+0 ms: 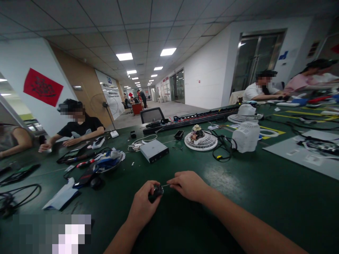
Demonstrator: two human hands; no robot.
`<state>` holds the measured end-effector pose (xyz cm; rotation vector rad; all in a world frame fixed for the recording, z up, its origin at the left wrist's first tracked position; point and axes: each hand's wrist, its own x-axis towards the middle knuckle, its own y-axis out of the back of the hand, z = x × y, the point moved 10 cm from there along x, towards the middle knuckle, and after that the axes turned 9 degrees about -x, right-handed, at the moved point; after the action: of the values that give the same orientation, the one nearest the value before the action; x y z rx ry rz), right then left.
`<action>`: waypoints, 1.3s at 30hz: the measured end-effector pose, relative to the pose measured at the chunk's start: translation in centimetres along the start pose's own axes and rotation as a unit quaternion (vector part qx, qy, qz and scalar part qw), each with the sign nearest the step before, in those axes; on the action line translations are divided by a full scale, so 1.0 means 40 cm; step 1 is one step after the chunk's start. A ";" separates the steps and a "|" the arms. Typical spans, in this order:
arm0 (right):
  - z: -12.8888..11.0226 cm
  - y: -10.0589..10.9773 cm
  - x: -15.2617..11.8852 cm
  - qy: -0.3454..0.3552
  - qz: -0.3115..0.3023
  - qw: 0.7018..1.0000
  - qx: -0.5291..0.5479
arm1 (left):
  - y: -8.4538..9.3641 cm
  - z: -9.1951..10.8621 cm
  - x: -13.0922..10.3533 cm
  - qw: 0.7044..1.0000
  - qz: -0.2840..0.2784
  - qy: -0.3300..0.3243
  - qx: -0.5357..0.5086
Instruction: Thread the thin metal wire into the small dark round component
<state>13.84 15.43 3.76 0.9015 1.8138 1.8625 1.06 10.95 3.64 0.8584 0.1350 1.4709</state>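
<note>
My left hand [145, 201] is closed around a small black rounded object [156, 193] with a shiny rim; its kind cannot be made out. My right hand [188, 184] pinches a thin metal rod [165, 185], whose far end points at the black object's rim. Whether the rod touches the object is too small to tell. Both hands are just above the green table [185, 222]. Beyond them lies a grey optical disc drive [154, 150].
A white fan grille with a motor [199, 138] and a white housing [245, 137] lie beyond my right hand. Cables and a blue cloth bundle [109, 160] are to the left. A grey board [304, 155] lies at right. Co-workers sit around the table.
</note>
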 end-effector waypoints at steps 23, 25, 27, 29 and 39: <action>-0.008 0.004 -0.003 0.010 0.009 1.000 0.028 | 0.001 -0.013 0.001 1.000 0.009 -0.002 0.009; 0.006 0.000 -0.002 -0.009 0.003 1.000 0.013 | -0.001 -0.008 0.001 1.000 0.005 -0.005 0.010; 0.012 -0.003 -0.002 -0.015 -0.004 1.000 0.001 | -0.001 -0.005 0.001 1.000 0.004 -0.004 0.011; 0.000 -0.006 -0.004 0.008 -0.010 1.000 0.003 | 0.000 -0.005 0.000 1.000 0.007 -0.001 0.012; -0.025 0.009 -0.006 0.026 0.005 0.999 0.021 | -0.010 -0.012 0.000 1.000 -0.009 -0.005 0.017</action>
<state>13.41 14.49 4.11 0.8855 1.8888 1.8763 1.11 11.21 3.08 0.8891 0.1609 1.4513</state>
